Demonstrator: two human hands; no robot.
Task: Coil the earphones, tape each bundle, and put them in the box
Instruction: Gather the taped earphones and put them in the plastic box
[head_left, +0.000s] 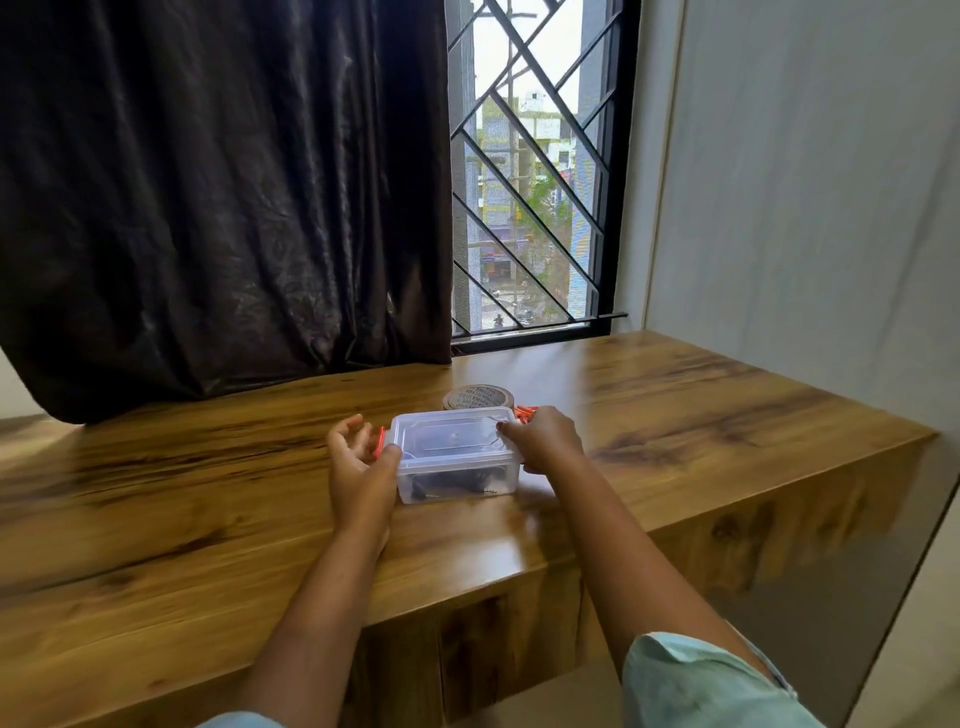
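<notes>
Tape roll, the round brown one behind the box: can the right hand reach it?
Probably yes. The round brown tape roll lies flat just behind the clear plastic box with orange clasps, near the right hand holding the box's right end. Nothing stands between them.

So the clear box (452, 460) sits on my wooden desk (208, 493) with its lid (447, 434) on, and the dark earphones (452, 486) show through the front wall. My left hand (358, 467) has its thumb against the near left corner, fingers loose by the orange latch (380, 441). My right hand (545, 441) curls over the right end, one fingertip on the lid. The tape roll (480, 399) lies just behind the box.
</notes>
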